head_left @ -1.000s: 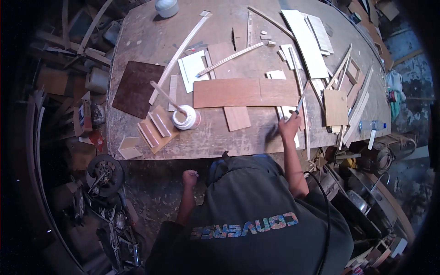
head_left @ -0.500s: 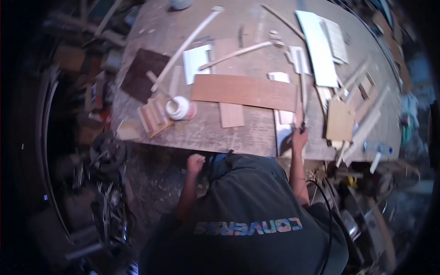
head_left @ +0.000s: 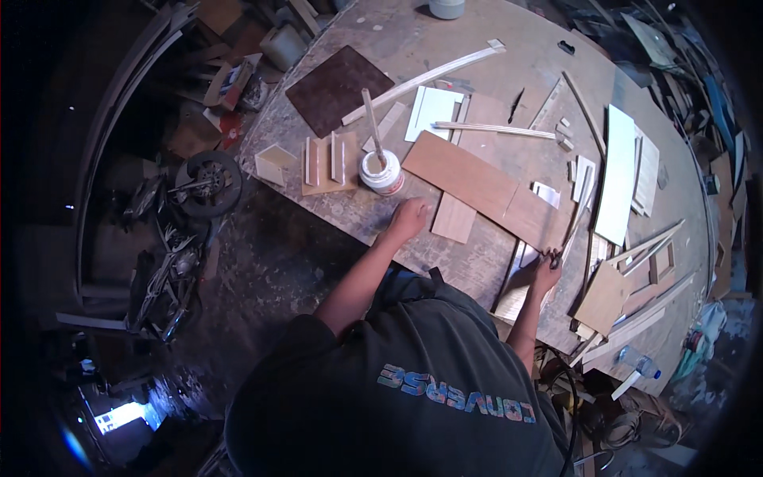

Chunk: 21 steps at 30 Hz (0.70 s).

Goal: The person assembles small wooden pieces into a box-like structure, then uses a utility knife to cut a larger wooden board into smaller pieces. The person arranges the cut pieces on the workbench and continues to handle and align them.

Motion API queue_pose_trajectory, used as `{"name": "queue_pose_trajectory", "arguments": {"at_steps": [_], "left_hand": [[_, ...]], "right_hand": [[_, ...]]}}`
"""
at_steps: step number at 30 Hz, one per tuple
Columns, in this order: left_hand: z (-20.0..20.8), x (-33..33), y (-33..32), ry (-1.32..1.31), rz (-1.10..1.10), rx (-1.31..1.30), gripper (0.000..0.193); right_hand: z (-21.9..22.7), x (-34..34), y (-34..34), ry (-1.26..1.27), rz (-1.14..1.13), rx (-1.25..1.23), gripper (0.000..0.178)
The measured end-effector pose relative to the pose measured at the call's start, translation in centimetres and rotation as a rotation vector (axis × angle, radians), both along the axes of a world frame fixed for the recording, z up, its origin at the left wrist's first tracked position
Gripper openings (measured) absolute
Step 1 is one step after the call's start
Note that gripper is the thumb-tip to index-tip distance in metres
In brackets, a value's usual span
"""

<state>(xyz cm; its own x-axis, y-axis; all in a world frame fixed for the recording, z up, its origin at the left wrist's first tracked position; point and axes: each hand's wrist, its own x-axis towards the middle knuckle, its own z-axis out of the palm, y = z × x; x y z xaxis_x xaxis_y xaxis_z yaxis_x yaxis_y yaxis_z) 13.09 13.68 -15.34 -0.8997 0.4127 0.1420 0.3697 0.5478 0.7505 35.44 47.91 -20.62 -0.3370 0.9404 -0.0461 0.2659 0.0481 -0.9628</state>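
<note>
My left hand [head_left: 409, 219] is closed over the near table edge, just below the white jar [head_left: 383, 176]; what its fingers hold, if anything, cannot be made out. A wooden stick [head_left: 372, 123] stands up out of the jar. My right hand [head_left: 547, 272] grips a small dark tool [head_left: 555, 260], whose kind I cannot tell, at the near end of a reddish-brown board [head_left: 477, 184]. Under that board lies a short, paler wooden piece [head_left: 454, 219]. Left of the jar, a small panel [head_left: 327, 184] carries two upright strips.
Wooden strips [head_left: 429, 77], a dark brown square sheet [head_left: 338, 89] and a long white board [head_left: 614, 175] lie across the table [head_left: 318, 208]. A plastic bottle [head_left: 638, 362] rests at the right near edge. A wheel [head_left: 208, 184] and metal parts stand on the floor at left.
My left hand has risen from beside my body to the table edge near the jar. The whole view has turned, tilting the table. My right hand keeps its grip on the dark tool.
</note>
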Motion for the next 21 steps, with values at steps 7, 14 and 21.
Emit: {"name": "queue_pose_trajectory", "arguments": {"at_steps": [7, 14, 21], "left_hand": [[1.1, 1.0, -0.9, -0.418, 0.443, -0.086, 0.056], [-0.6, -2.9, -2.9, 0.010, 0.651, 0.379, 0.100], [-0.2, -9.3, -1.2, 0.007, 0.633, 0.465, 0.095]], "right_hand": [[2.5, -0.7, 0.2, 0.027, -0.037, -0.067, 0.028], [0.2, 0.3, -0.7, -0.015, 0.099, -0.065, 0.031], [-0.7, 0.4, -0.5, 0.075, 0.069, -0.129, 0.030]]}}
